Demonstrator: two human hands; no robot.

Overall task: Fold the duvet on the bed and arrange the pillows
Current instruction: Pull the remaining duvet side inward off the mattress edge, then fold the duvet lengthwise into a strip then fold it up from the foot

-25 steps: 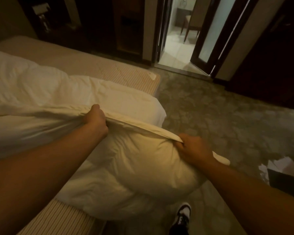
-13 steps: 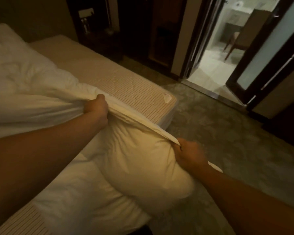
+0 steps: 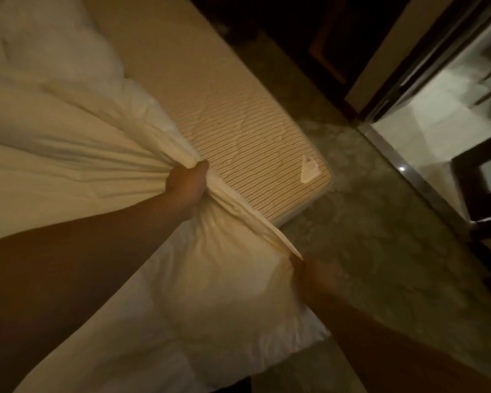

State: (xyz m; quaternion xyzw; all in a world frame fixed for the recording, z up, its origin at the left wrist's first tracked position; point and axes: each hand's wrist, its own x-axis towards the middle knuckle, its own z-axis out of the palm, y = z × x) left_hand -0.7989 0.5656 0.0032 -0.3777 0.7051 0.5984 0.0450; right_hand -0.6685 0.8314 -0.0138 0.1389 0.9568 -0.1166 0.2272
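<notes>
Since half a second ago your view has swung down and rolled, and your left hand point(image 3: 188, 186) has carried its bunch of duvet point(image 3: 77, 154) further out over the striped mattress point(image 3: 247, 129), so the held edge now runs more steeply than before. In the head view, that edge is the long axis to mind: it stretches taut from your left hand, up and over the bed, down to your right hand point(image 3: 313, 276), which is out past the mattress side, above the carpet point(image 3: 380, 251). Your left hand is clenched round a gathered fistful of fabric; your right hand pinches the edge at the corner flap, though blur hides its fingers. The bulk of the duvet lies left of both hands, heaped on the bed and sagging below the held edge. The fold, as I judge it, goes leftward across the bed, and your left hand is the nearer to that side.
</notes>
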